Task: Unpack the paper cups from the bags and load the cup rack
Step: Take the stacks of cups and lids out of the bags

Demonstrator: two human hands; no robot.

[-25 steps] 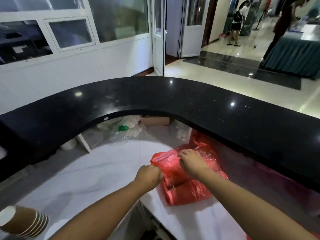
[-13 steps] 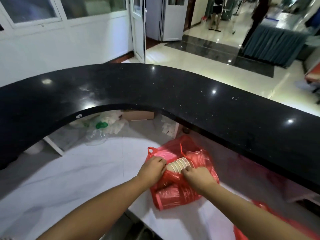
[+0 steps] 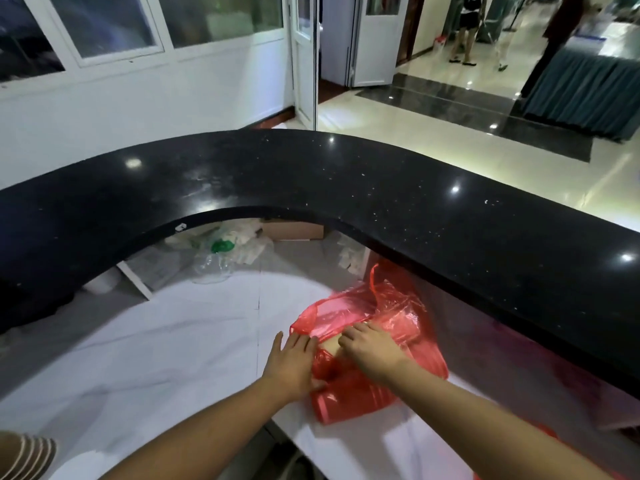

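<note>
A red plastic bag (image 3: 374, 389) lies on the white lower counter (image 3: 173, 341), under the black counter's edge. Its mouth is pulled open, and a beige bit of the paper cup stack (image 3: 329, 347) shows inside. My left hand (image 3: 292, 365) lies flat against the bag's left side with its fingers spread. My right hand (image 3: 372, 346) reaches over the bag's mouth, fingers curled round the cup stack. Another stack of brown paper cups (image 3: 29, 457) lies at the lower left corner. No cup rack is in view.
A curved black stone counter (image 3: 346, 188) arches over the work surface. Under it sit clear plastic bags (image 3: 221, 252) and a cardboard box (image 3: 294, 232). A second red bag (image 3: 549, 433) peeks in at the lower right. People stand in the hall beyond, near a teal-draped table (image 3: 585, 88).
My left hand has let go of the bag's rim and now lies flat on its side. My right hand has slid further over the cups, which are now mostly covered.
</note>
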